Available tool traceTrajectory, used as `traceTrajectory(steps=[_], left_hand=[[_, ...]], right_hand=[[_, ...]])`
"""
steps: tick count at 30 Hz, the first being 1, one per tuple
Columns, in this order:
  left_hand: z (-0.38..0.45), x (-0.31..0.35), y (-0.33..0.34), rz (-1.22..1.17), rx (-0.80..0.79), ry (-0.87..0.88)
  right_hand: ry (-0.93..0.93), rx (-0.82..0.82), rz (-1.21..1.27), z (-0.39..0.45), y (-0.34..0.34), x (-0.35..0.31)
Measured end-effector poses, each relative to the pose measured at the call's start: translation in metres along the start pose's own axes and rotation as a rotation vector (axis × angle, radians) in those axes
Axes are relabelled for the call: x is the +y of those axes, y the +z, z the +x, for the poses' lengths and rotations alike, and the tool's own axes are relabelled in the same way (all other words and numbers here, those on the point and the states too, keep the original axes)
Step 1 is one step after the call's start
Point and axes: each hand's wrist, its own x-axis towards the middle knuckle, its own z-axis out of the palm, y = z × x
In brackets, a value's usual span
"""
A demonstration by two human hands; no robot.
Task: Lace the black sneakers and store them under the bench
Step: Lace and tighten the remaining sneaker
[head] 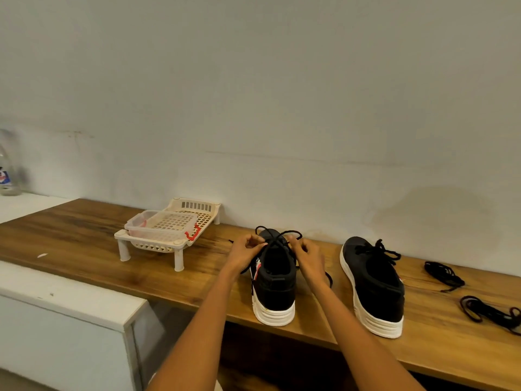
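I see both my hands at the left sneaker (273,280), left hand (245,253) and right hand (308,256) on either side of its tongue, with lace loops (277,235) crossing just beyond my fingertips and blocking a straight reach to the wall. Left of my left fingers, bare bench top (84,235) runs to the cream plastic rack (169,232), which stands in the way further out. Right of my right fingers a narrow strip of wood separates me from the right sneaker (372,286). Past that shoe, two spare lace bundles (444,275) clutter the bench. Under the bench edge, below my wrists, the space looks dark and open.
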Motion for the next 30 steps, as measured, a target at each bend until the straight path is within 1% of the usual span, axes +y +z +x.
traceTrajectory(steps=[3, 6, 8, 12, 14, 17, 19, 22, 25, 28, 30], left_hand=[[-0.004, 0.004, -0.004, 0.031, -0.095, 0.032], [-0.003, 0.009, -0.005, 0.088, -0.089, 0.036], [-0.002, 0.012, -0.004, 0.157, -0.080, 0.055], [-0.006, 0.014, 0.000, 0.231, -0.063, 0.080], [-0.010, 0.016, -0.003, 0.166, -0.074, 0.047], [-0.013, 0.017, -0.010, -0.028, -0.099, -0.094], [-0.013, 0.013, -0.012, -0.082, -0.104, -0.152], [-0.016, 0.009, -0.014, -0.168, -0.147, -0.117], [-0.015, 0.003, -0.017, -0.146, -0.175, -0.021], [-0.012, 0.004, -0.012, -0.098, -0.086, 0.002], [-0.010, 0.006, -0.008, -0.079, -0.046, 0.000]], right_hand=[[-0.060, -0.146, 0.006, 0.004, 0.001, 0.001], [-0.073, -0.224, 0.035, 0.005, -0.005, -0.003], [-0.079, -0.252, -0.021, 0.007, -0.008, -0.008], [-0.090, -0.238, -0.236, 0.011, -0.005, -0.013], [-0.101, -0.200, -0.303, 0.010, -0.003, -0.013], [-0.064, -0.109, -0.238, 0.006, -0.003, -0.014], [-0.056, -0.094, -0.181, 0.004, -0.004, -0.012], [-0.097, -0.171, -0.151, 0.002, -0.008, -0.009], [-0.140, -0.243, -0.156, 0.000, -0.011, -0.011], [-0.133, -0.211, -0.215, 0.004, -0.008, -0.009], [-0.097, -0.150, -0.236, 0.006, -0.005, -0.008]])
